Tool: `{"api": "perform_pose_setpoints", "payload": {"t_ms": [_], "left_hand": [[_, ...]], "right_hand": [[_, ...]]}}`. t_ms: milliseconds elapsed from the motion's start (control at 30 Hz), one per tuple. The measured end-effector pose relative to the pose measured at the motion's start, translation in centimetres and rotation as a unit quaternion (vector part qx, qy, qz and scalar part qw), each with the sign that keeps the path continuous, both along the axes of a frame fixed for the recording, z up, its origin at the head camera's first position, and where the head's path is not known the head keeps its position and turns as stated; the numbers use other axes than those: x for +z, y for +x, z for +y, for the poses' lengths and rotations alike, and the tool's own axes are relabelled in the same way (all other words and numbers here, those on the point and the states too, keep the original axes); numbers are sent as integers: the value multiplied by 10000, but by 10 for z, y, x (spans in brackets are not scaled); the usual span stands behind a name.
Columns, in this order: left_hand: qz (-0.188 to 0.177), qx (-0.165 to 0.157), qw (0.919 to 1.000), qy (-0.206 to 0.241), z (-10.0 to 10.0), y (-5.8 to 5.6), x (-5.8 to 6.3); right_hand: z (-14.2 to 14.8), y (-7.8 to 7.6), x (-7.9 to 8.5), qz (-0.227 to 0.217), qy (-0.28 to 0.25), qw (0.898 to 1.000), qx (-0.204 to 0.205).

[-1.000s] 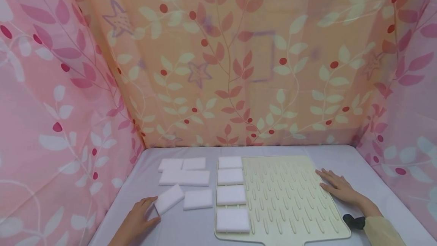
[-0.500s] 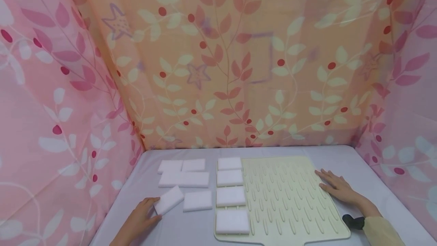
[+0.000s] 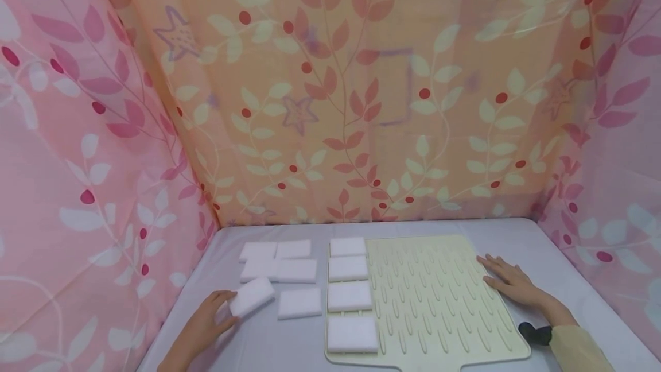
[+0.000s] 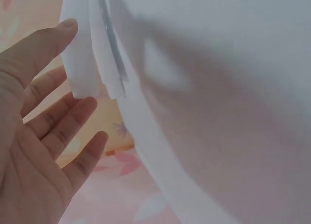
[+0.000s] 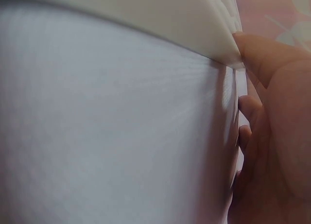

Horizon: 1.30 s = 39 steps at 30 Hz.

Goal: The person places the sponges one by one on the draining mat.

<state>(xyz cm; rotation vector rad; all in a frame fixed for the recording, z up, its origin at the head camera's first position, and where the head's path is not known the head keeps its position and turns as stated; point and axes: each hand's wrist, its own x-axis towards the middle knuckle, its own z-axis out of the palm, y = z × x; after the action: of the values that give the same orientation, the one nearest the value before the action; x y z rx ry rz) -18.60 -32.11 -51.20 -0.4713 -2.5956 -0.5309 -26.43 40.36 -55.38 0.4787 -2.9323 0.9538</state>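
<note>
Between thumb and fingers, my left hand (image 3: 203, 321) pinches a white sponge block (image 3: 252, 296) by its left end. The block is tilted and raised a little, with a shadow below it. In the left wrist view the thumb lies on one face of the sponge (image 4: 80, 49) and fingertips on the other side. My right hand (image 3: 512, 285) rests at the right edge of a pale yellow ridged tray (image 3: 439, 297), fingers extended. In the right wrist view its thumb touches the tray's edge (image 5: 160, 15). Several sponges (image 3: 352, 334) stand in a column along the tray's left side.
Left of the tray, more white sponges lie on the white-covered table (image 3: 289, 349), including a single one (image 3: 299, 303) and a group (image 3: 279, 270) behind it. A black object (image 3: 536, 334) is beside the right wrist. Patterned curtains (image 3: 330, 102) enclose the table on three sides.
My left hand has lifted the sponge slightly off the table and shifted it a little to the left. The right hand stays at the tray's edge.
</note>
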Motion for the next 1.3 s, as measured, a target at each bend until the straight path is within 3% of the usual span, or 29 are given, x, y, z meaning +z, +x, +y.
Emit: {"api": "perform_pose_setpoints", "payload": {"t_ms": [300, 567, 733, 1067, 1300], "left_hand": [[-247, -4, 9997, -84, 0, -6, 10], [-930, 1, 9956, 135, 10, -12, 26], [-1256, -178, 9914, 318, 22, -20, 29], [-1560, -504, 9860, 302, 53, -38, 34], [-1521, -829, 9847, 204, 73, -48, 37]], "right_hand": [[4, -1, -3, -36, 13, 10000, -35], [5, -2, -1, -43, 18, 10000, -16], [4, -1, 1, -86, -45, 10000, -12], [0, 1, 1, 8, -15, 10000, -16], [0, 0, 0, 40, -2, 10000, -19]]}}
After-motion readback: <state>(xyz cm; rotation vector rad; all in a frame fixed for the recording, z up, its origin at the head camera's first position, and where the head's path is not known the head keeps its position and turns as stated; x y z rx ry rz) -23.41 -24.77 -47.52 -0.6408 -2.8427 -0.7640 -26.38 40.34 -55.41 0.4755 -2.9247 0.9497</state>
